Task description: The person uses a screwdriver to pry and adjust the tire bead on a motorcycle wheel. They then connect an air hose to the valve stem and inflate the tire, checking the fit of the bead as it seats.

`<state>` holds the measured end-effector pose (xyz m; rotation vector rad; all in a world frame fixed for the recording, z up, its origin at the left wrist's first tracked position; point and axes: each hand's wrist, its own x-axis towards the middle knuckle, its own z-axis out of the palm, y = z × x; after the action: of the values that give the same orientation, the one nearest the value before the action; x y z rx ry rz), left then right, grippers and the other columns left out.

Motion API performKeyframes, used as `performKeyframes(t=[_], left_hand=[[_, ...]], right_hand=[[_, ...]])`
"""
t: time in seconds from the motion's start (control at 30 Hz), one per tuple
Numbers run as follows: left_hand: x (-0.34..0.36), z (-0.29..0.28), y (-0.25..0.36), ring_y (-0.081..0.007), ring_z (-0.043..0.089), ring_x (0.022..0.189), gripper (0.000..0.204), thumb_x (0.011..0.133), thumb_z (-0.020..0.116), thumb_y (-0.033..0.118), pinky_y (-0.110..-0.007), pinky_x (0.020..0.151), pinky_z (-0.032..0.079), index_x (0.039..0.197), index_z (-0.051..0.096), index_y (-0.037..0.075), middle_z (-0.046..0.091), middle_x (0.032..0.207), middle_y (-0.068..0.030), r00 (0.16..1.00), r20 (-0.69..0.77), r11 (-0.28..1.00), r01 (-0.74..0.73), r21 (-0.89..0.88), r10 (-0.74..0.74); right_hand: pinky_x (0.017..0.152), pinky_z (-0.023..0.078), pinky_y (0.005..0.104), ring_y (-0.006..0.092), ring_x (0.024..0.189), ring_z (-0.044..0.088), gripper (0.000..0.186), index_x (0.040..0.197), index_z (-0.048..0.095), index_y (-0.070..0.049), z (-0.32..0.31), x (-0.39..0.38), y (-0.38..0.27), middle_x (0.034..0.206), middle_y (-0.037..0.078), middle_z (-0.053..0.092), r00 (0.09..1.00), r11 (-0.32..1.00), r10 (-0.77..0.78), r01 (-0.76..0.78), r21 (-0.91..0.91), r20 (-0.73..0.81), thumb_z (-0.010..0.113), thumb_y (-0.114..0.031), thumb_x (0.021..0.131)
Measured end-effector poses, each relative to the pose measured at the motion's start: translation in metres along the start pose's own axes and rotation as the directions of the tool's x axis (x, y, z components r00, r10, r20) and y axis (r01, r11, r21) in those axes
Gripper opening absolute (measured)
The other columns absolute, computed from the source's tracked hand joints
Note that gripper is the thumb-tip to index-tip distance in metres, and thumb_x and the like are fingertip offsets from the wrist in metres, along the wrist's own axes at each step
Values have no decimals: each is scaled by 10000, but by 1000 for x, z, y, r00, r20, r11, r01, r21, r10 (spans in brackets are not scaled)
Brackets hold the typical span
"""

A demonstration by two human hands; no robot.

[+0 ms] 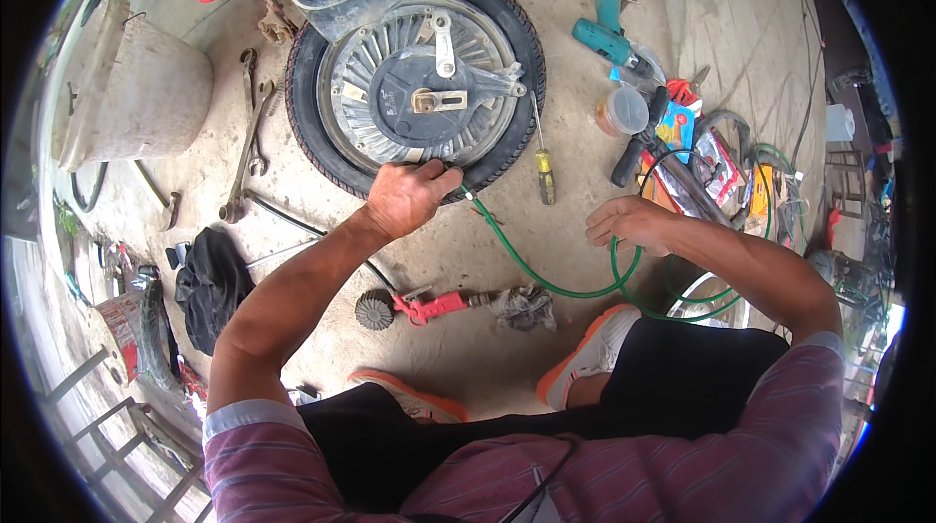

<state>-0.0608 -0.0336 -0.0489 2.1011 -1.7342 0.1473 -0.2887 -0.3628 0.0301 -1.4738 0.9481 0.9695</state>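
A motor wheel (390,123) with a black tyre lies flat on the concrete at the upper middle. My left hand (414,196) is closed at the tyre's near edge, on the end of a green air hose (526,272) beside a small white fitting; its fingertips and the hose's tip are hidden. Off to the right, my right hand (629,226) has its fingers curled together over a loop of the same hose, which passes out of sight beneath them. A yellow-handled screwdriver (545,177) leans its shaft towards the tyre, between both hands.
Left of the wheel lie wrenches (252,128) and a pale bucket (136,84). A red air tool (439,307) and grey rag (524,309) lie before my shoes. At right are a teal cordless drill (604,36), a clear tub (622,112) and packets (717,162).
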Motion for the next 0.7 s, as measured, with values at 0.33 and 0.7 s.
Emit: performKeyframes(t=[0.33,0.7], left_hand=[[4,-1,3,-266,725,695,345,795,745,47,-403,574,585,1121,722,159,681,853,-34,1000,-2,1000,-2,-10,2],[5,-2,4,-260,733,700,335,794,754,50,-398,579,591,1107,713,163,702,860,-33,1000,-14,1000,1,10,0]], right_hand=[[918,633,377,230,1143,743,436,1350,683,33,-29,27,69,1311,204,730,981,833,-152,194,-518,124,637,44,917],[664,616,343,200,794,774,206,1026,779,9,-62,15,42,940,120,792,990,594,142,-78,-801,9,691,-127,900]])
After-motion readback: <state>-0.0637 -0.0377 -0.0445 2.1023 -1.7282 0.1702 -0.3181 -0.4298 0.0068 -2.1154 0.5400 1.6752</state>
